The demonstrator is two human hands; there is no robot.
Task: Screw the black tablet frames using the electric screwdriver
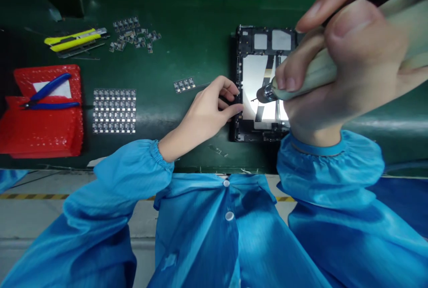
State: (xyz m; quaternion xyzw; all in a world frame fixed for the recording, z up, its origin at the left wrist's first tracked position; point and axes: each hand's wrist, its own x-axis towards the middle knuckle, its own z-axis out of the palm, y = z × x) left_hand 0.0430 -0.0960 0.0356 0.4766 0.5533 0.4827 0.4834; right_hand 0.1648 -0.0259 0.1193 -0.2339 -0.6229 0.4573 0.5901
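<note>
Sleeves: blue smock cuffs at 6 o'clock, nearest the camera, both arms reaching out over the green mat.
Right hand: closed in a full fist round a pale electric screwdriver, thumb on top; it sits at 3 o'clock and closest to the lens.
Tool axis: runs from 3 o'clock toward 9 o'clock, its metal tip down over the opened tablet.
Tablet: lies just beyond the cuffs, long axis 12 to 6, straight under the tip.
Left hand: half curled, fingertips pinching the tablet's 9 o'clock edge; it holds nothing loose.
Component sheet: well apart at 9 o'clock.
Red tray: farther left, blue pliers on it.
Yellow knife: at 10 o'clock, loose parts beside it.
</note>
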